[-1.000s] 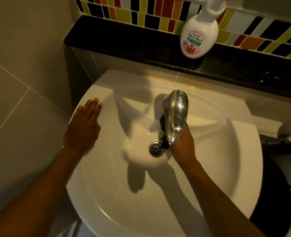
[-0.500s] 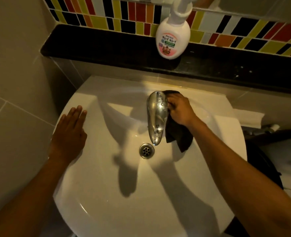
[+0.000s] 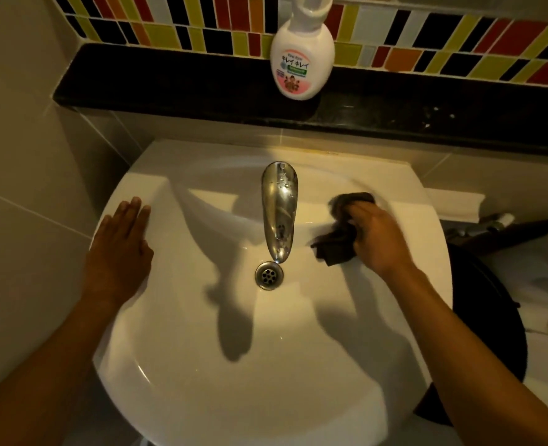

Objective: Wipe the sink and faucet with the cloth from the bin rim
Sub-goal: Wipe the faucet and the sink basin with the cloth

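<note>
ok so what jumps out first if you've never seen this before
The white sink fills the middle, with a shiny faucet reaching over the drain. The right hand presses a dark cloth inside the basin, right of the faucet, while the left hand lies flat on the left rim. Behind, a white soap bottle stands on a black ledge under bright striped tiles.

The only writing I can read is on the white soap bottle (image 3: 301, 56) on the black ledge (image 3: 169, 82) behind my faucet (image 3: 279, 207): Japanese characters "キレイキレイ" in dark print. The smaller lines below are too blurred.
</note>
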